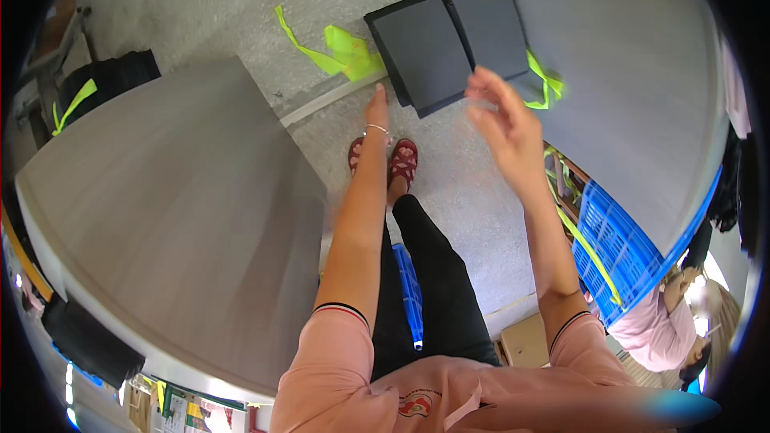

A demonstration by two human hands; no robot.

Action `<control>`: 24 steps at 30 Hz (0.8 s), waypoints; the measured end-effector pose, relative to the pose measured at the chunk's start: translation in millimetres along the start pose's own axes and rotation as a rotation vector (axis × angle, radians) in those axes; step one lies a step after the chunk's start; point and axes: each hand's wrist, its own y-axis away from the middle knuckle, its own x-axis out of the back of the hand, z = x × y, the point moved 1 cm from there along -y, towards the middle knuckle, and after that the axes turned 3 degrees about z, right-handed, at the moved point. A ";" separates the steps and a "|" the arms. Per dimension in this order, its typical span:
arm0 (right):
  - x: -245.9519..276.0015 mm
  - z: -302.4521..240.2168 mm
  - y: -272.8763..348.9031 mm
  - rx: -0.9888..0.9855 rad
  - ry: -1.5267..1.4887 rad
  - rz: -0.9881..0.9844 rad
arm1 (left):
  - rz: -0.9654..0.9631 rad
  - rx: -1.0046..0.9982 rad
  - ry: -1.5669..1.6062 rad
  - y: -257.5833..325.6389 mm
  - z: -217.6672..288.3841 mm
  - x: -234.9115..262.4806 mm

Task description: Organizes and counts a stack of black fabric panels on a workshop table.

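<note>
Where matte grey panels [423,50] lie, right hand [511,124] hangs loosely spread; left hand [377,108] unclear.

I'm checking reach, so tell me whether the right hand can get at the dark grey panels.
Probably yes: the right hand looks open and empty by the near edge of the dark grey panels, and nothing visible blocks the way, though any gap is unclear.

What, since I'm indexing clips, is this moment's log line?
left hand: edge-on, grip unclear | right hand: open, nothing visibly held | nearby: dark grey panels, yellow-green strips
</note>
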 end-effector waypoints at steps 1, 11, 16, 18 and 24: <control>-2.3 36.6 -24.5 0.081 0.171 0.043 | -0.022 0.063 0.102 -9.6 4.0 -12.0; -53.1 187.5 -97.3 0.288 0.884 0.082 | -0.010 0.120 0.453 -87.5 -3.7 -53.3; -64.0 185.3 -102.7 0.201 0.899 0.126 | -0.002 0.209 0.348 -108.6 -4.3 -50.4; -65.3 181.8 -106.2 0.188 0.897 0.132 | -0.035 0.225 0.324 -119.2 -3.4 -43.6; -58.5 187.4 -93.8 0.157 0.890 0.133 | -0.067 0.262 0.312 -116.9 -12.7 -46.7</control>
